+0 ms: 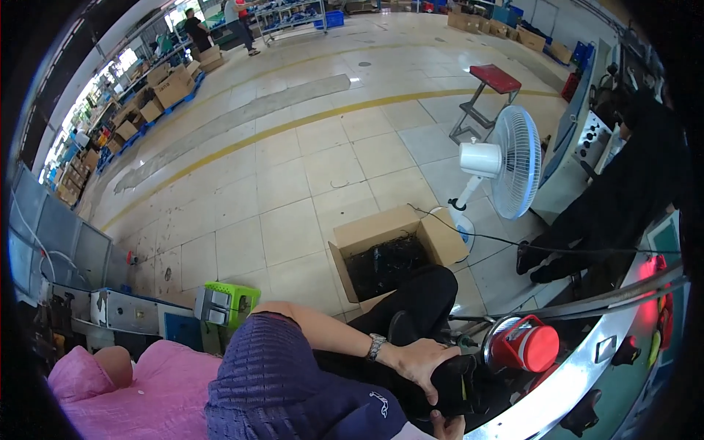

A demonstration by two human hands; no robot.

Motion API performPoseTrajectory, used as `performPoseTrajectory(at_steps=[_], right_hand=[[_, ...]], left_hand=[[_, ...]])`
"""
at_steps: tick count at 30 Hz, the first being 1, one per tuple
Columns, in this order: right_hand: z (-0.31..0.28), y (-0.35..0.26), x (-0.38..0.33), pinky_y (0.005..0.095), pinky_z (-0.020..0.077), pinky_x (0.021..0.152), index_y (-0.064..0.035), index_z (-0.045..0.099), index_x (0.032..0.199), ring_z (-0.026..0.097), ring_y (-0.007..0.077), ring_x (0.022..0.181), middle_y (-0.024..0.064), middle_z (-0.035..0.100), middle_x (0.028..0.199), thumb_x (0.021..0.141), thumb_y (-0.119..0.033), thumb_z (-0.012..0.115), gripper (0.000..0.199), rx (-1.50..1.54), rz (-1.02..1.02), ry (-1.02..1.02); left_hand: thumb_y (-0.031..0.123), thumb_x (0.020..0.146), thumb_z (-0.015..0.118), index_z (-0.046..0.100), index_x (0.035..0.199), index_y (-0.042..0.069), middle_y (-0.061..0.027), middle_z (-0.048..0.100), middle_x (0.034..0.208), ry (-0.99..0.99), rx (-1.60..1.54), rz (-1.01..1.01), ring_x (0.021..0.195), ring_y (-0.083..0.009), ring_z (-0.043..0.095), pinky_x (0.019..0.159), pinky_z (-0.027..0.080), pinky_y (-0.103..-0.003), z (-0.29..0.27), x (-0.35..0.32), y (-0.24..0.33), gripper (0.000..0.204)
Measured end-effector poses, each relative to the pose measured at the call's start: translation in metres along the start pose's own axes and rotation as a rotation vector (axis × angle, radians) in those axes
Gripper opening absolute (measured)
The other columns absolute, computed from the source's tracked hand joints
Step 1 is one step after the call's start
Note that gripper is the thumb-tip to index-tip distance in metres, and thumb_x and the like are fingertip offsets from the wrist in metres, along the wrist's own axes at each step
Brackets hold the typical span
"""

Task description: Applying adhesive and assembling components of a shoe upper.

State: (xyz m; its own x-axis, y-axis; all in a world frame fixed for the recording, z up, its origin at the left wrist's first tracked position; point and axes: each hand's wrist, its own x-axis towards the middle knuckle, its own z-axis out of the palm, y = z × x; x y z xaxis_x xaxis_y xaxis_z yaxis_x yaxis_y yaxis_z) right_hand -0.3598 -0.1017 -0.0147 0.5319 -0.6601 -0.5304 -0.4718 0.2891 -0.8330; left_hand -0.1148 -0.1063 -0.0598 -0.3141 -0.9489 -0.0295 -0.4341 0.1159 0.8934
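1 l hand (418, 364) & r hand (450, 427) on rounded matte blk pc (450, 380)

Colour specification. Handled item (449, 378): black. Lidded container (541, 350): red. Wristwatch (376, 346): silver. Sleeved garment (257, 367): navy-purple, ribbed bands, white motif. Adjacent garment (172, 381): solid pink. Carton (378, 226): plain brown; contents (385, 262): black. Fan (517, 163): white, pale-blue rim. Stool seat (496, 78): red. Plastic stool (246, 297): lime green. Floor (279, 220): cream tile grid; marking line (418, 96): yellow.

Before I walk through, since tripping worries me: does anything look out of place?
A thin black cable runs loosely past the white fan, perhaps a snag risk; dark marks spot the pale floor at left.
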Motion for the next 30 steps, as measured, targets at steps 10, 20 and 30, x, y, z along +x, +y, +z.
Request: performPoseTrajectory(at_steps=[10, 20, 30], right_hand=[[0.024, -0.046, 0.041, 0.0285, 0.0451, 0.074, 0.0087, 0.058, 0.114, 0.053, 0.0171, 0.083, 0.0124, 0.064, 0.098, 0.089, -0.017, 0.067, 0.037, -0.139, -0.071, 0.267], [-0.013, -0.056, -0.003, 0.0263, 0.0448, 0.078, 0.0032, 0.042, 0.137, 0.056, 0.0186, 0.086, 0.0126, 0.063, 0.102, 0.081, -0.008, 0.074, 0.065, -0.183, -0.350, 0.275], [0.045, 0.007, -0.041, 0.0391, 0.0515, 0.086, -0.0049, 0.027, 0.148, 0.065, 0.0399, 0.101, 0.0251, 0.064, 0.112, 0.079, 0.005, 0.066, 0.080, -0.375, -0.073, 0.533]], left_hand=[[0.053, 0.054, 0.084, 0.044, 0.118, -0.005, -0.0222, 0.063, 0.094, 0.070, -0.006, -0.065, 0.090, -0.0376, 0.062, 0.079, 0.048, -0.041, -0.023, 0.021, -0.028, 0.095], [0.054, 0.062, 0.083, 0.042, 0.124, -0.006, -0.0205, 0.060, 0.113, -0.060, -0.562, -0.026, 0.107, -0.0307, 0.058, 0.092, 0.047, -0.037, -0.026, 0.045, 0.009, 0.096], [0.051, 0.078, 0.073, 0.019, 0.152, 0.014, -0.0260, 0.008, 0.155, -0.315, -0.265, 0.111, 0.142, -0.0380, 0.017, 0.114, 0.023, -0.040, 0.035, -0.004, 0.004, 0.099]])
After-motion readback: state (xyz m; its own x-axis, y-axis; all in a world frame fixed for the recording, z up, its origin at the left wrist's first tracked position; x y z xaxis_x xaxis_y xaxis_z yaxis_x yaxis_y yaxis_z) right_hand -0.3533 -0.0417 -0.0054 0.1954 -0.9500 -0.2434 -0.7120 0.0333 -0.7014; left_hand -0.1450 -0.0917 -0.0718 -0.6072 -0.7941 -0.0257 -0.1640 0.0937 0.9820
